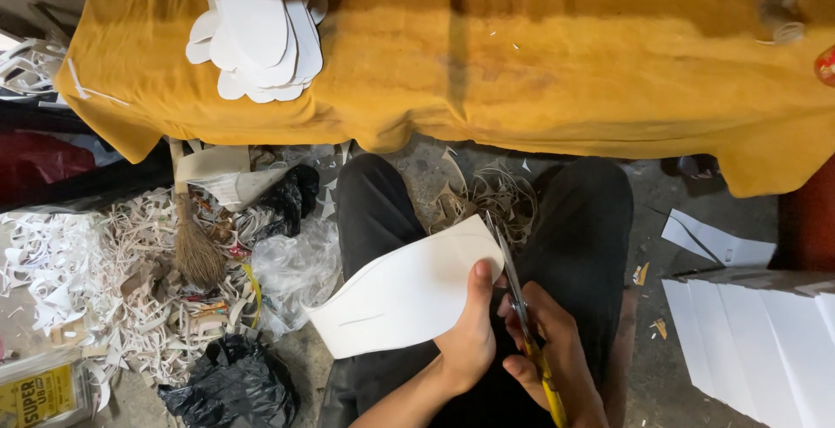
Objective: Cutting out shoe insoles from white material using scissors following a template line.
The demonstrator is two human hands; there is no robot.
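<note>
I sit low before the desk point(522, 71), which is covered with a mustard-yellow cloth, and I work over my own lap so that the cuttings can fall to the floor between my knees. My left hand point(470, 332) grasps the white sheet point(404, 293) at its right edge, thumb on top, close to the cutting line; this keeps the thin material stiff where the blades meet it. My right hand point(557, 354) is clenched around the yellow handles of the scissors point(519, 302), and the blades point away from me along the sheet's edge. The finished white shapes point(261, 23) lie in a stack on the desk, apart from the waste. The uncut white sheets point(748, 341) wait in a pile at my right side, near my cutting hand. White scraps point(96, 280) and a small broom point(196, 250) lie on the floor at my left.
</note>
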